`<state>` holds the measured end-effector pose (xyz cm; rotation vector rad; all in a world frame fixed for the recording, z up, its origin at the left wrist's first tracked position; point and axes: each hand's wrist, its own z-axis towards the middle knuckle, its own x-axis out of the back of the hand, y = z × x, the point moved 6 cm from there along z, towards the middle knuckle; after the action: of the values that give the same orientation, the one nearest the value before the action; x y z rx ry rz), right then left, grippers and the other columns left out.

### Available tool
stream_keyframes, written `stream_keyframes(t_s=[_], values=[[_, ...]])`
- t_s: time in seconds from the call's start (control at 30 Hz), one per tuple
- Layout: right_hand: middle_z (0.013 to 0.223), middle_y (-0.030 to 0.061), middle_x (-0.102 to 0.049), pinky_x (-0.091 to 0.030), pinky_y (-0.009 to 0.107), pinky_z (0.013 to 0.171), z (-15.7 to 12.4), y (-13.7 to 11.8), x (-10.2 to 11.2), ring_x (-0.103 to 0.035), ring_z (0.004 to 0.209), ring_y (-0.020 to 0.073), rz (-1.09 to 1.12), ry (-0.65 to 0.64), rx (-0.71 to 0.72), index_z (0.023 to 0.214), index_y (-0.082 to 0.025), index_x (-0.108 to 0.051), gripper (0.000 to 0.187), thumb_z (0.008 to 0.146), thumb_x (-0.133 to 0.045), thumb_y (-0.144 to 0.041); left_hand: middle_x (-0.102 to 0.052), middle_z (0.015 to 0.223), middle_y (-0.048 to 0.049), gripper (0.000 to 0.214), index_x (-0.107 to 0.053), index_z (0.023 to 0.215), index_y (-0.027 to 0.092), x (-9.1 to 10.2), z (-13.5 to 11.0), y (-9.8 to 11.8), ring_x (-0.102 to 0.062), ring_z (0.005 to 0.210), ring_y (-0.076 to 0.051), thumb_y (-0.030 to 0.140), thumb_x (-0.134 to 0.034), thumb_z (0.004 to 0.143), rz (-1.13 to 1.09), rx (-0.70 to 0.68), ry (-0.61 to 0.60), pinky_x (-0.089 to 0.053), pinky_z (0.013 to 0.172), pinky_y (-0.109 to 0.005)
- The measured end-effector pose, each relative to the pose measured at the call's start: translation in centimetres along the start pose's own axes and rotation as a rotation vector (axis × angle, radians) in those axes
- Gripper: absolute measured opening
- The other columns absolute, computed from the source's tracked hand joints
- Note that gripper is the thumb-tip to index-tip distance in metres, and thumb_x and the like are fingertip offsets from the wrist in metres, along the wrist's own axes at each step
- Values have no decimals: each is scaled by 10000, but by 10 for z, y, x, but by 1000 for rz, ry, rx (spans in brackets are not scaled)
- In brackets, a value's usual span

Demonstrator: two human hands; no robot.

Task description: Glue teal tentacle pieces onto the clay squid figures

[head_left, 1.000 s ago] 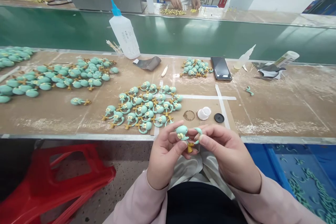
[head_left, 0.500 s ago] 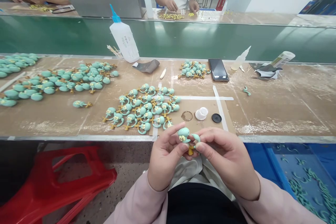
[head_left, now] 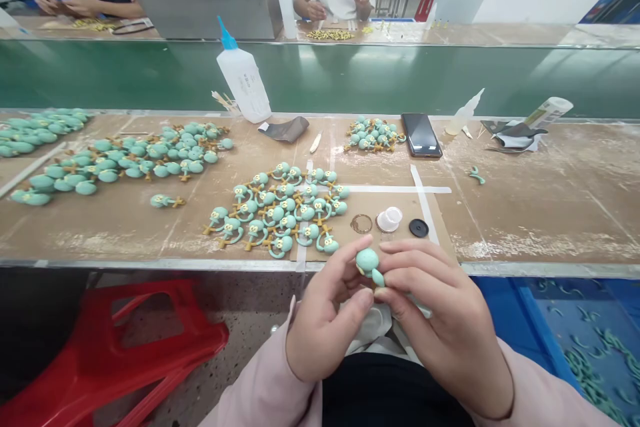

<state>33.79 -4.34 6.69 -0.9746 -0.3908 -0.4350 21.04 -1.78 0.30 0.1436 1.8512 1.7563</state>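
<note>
Both my hands meet just below the bench's front edge, pinching one small teal toy figure. My left hand grips it from the left with thumb and fingertips. My right hand closes on it from the right, fingers curled over its lower part, which is hidden. Right beyond my hands, a cluster of like figures with tan limbs lies on the brown bench.
More teal figures lie in heaps at left and near a black phone. A glue bottle, small white cup, black disc and ring sit on the bench. Red stool lower left; blue bin lower right. Other people work across the green belt.
The figure has been turned in my fingers so its face no longer shows, and both hands have shifted slightly right.
</note>
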Motion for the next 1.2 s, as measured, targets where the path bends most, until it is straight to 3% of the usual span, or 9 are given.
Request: stream_keyframes(t_s=[0.1,0.2,0.37,0.47,0.53,0.67,0.77,0.93,1.2], values=[[971,47,-666,-446,368,1005,-2,-7,-6,-522,1120,204,-135,3,133,879,-173,-628,181,835,-588,-2,-664,1113,-41,468,-516,1334,304,-6,-2,-3,-631,1014,-166,312,-646,885,-126,11,-43,-505,857,-223],[1001,54,-658,-438,391,1002,-6,-9,-9,-488,1146,227,-221,2,156,863,-180,-638,201,827,-587,11,-691,1040,-5,348,-574,1229,308,-7,-1,-5,-642,936,-110,248,-640,893,-193,-12,-1,-493,808,-172],[941,52,-650,-448,367,951,-6,-10,-6,-517,1089,221,-241,63,172,843,-185,-639,161,828,-625,-26,-699,1215,-37,330,-588,1208,299,-7,1,-8,-645,1097,-152,225,-644,891,-250,-52,23,-492,905,-223],[889,47,-630,-454,360,873,-5,-5,0,-531,982,212,-255,153,137,841,-196,-617,102,824,-697,-136,-665,1297,-49,314,-587,1200,304,-8,1,-6,-628,1169,-207,242,-637,897,-299,-75,23,-487,983,-325],[858,45,-611,-449,353,793,-6,1,2,-528,871,194,-249,181,101,863,-187,-596,181,801,-757,-244,-660,1305,-51,306,-586,1200,303,-9,0,-3,-613,1198,-227,254,-631,901,-317,-92,21,-463,1031,-377],[778,29,-593,-413,311,658,-10,17,-6,-508,723,158,-145,54,-23,871,-172,-595,196,846,-714,-327,-653,1315,-57,335,-578,1216,304,-8,-2,0,-552,1275,-227,275,-648,890,-265,-124,38,-432,1061,-369],[795,28,-618,-442,285,660,-12,22,-12,-555,741,155,22,-23,-85,888,-179,-620,130,866,-684,-290,-637,1337,-55,340,-574,1219,312,-10,-4,1,-508,1319,-223,286,-649,889,-244,-133,19,-406,1081,-382],[798,25,-654,-480,263,664,-13,27,-12,-610,737,161,130,26,-168,833,-193,-643,203,775,-779,-330,-651,1318,-50,318,-584,1184,322,-11,-4,1,-467,1354,-246,317,-662,875,-228,-148,4,-244,1168,-493],[785,45,-699,-503,253,651,-11,30,-9,-652,721,173,193,54,-210,754,-186,-665,215,786,-764,-374,-663,1301,-35,304,-568,1165,338,-15,1,-3,-438,1373,-255,341,-659,875,-253,-160,-24,-320,1133,-500]])
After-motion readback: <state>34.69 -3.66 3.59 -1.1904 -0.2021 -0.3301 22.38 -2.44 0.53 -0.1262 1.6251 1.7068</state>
